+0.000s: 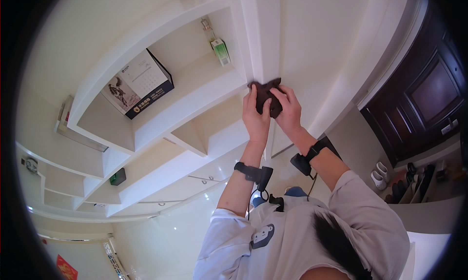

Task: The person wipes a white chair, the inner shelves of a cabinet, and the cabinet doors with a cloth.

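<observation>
A dark brown cloth is bunched against the narrow edge of a white upright post. Both hands press on it side by side. My left hand grips its left part, with the thumb near the cloth's middle. My right hand holds its right part, fingers bent over it. A corner of the cloth sticks up at the top right. Each forearm wears a black strap with a small black device and a cable.
White shelving runs left of the post, holding a desk calendar, a glass bottle, a green and white box and a dark green box. A dark door and shoes are at right.
</observation>
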The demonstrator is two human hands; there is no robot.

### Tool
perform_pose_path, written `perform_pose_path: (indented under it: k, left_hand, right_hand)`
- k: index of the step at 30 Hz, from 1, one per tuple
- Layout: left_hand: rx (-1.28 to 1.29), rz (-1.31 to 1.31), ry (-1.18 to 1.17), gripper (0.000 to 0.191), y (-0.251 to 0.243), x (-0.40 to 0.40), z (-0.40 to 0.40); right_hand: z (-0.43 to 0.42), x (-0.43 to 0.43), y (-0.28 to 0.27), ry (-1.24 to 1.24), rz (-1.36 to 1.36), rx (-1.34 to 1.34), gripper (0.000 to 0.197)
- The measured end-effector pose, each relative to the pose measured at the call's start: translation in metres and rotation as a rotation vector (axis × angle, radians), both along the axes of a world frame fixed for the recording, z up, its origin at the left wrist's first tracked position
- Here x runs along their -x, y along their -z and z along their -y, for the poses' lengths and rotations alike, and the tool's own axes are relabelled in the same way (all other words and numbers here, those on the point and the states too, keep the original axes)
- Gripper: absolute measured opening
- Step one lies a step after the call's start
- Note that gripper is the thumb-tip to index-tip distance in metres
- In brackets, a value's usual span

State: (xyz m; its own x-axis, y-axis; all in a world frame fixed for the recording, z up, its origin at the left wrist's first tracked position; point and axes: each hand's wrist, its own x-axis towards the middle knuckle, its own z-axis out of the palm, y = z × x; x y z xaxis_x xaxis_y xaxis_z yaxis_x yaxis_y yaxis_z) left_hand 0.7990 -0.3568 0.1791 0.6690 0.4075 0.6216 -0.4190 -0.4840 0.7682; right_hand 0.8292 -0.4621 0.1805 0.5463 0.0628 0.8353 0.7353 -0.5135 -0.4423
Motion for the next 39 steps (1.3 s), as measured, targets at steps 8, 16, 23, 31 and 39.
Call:
perform_pose_path:
  k: [8, 16, 23, 31, 39]
  left_hand:
    - [0.05, 0.016, 0.009, 0.054, 0.008, -0.004, -0.006]
    - [0.072, -0.007, -0.015, 0.053, 0.017, -0.001, 0.003]
    - [0.101, -0.074, 0.008, 0.052, 0.043, 0.0, -0.004]
    - [0.142, -0.188, -0.022, 0.054, 0.074, 0.0, 0.006]
    - [0.081, -0.368, -0.069, 0.054, 0.121, -0.008, -0.005]
  right_hand:
    - [-0.003, -0.002, 0.013, 0.055, 0.07, 0.005, 0.045]
    - [-0.003, 0.004, 0.01, 0.039, -0.039, 0.006, 0.037]
    - [-0.005, 0.003, 0.036, 0.069, -0.018, 0.018, 0.033]
    - [-0.001, 0.005, 0.054, 0.066, -0.18, 0.101, 0.03]
    - [-0.004, 0.0, 0.09, 0.061, -0.332, 0.211, 0.026]
